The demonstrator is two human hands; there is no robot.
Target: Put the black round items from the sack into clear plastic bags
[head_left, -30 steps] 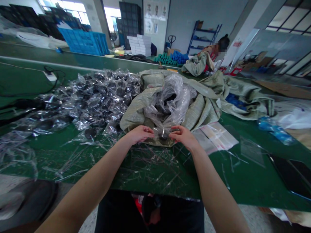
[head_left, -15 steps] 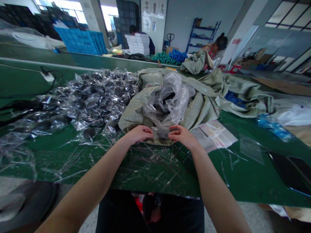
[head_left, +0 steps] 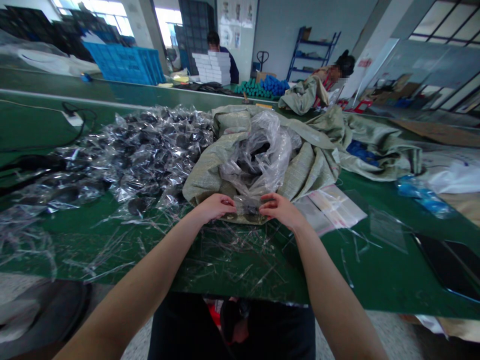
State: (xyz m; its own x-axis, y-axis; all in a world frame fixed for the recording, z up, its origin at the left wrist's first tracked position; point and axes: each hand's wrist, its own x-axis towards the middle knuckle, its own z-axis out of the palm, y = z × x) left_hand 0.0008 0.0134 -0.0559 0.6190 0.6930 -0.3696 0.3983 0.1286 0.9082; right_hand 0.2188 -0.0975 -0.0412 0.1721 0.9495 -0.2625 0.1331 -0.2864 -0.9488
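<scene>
Between my hands is a small clear plastic bag (head_left: 247, 205) with something dark in it. My left hand (head_left: 215, 206) pinches its left side, and my right hand (head_left: 278, 209) grips its right side with bent fingers. Just behind them lies a grey-green woven sack (head_left: 206, 167), its mouth open around a crumpled clear plastic liner (head_left: 279, 145); dark things show inside the liner. To the left spreads a large heap of dark round pieces in clear bags (head_left: 161, 145). Flat clear bags (head_left: 333, 207) lie stacked right of my right hand.
Clear plastic strips (head_left: 240, 250) litter the green table (head_left: 292, 287) near its front edge. A dark phone-like slab (head_left: 446, 265) lies at the right. Farther back are a blue crate (head_left: 123, 62), white boxes (head_left: 212, 70) and two people.
My hands have hardly moved and keep hold of the small bag, whose plastic has shifted slightly. The person behind the white boxes has raised their head.
</scene>
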